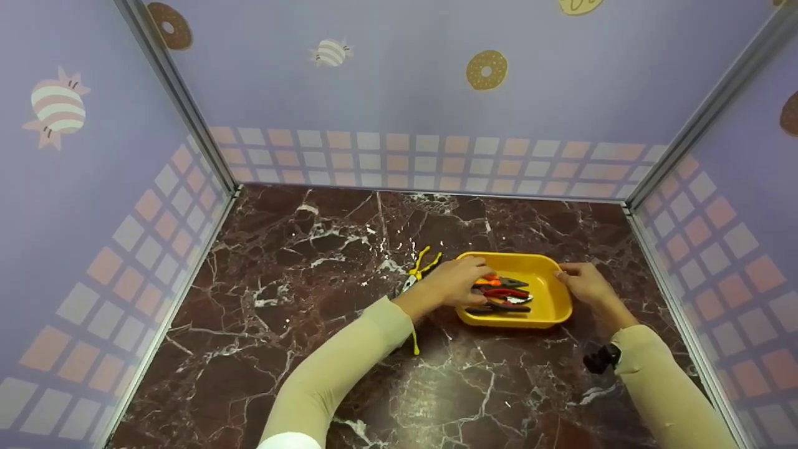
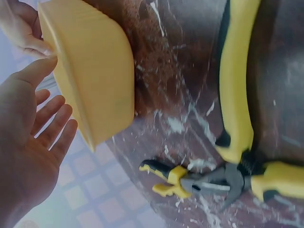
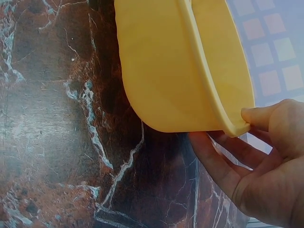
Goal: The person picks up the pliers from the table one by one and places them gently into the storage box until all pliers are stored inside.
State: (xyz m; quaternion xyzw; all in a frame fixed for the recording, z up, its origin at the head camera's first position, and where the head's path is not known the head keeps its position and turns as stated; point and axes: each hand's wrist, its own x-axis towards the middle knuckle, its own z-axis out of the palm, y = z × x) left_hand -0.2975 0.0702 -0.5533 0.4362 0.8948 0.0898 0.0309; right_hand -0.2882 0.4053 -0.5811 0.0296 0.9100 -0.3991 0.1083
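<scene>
A yellow plastic basin (image 1: pixel 543 293) stands on the marble-patterned table. My right hand (image 1: pixel 587 285) pinches its right rim, the thumb (image 3: pixel 259 116) inside and the fingers beneath the lip. Over the left rim reaches my left hand (image 1: pixel 456 280), beside the tools lying in the basin; its fingers are loosely bent with nothing in the palm in the left wrist view. Those tools include orange-handled pliers (image 1: pixel 512 283), a red-handled tool (image 1: pixel 504 292) and a dark-handled tool (image 1: pixel 514 308), partly covered by the left hand.
Left of the basin lie pliers with yellow handles (image 1: pixel 426 265), partly behind the left forearm. Nearer the left wrist camera are larger yellow-and-black pliers (image 2: pixel 236 80). Purple panels (image 1: pixel 399 93) enclose the table at the back and both sides.
</scene>
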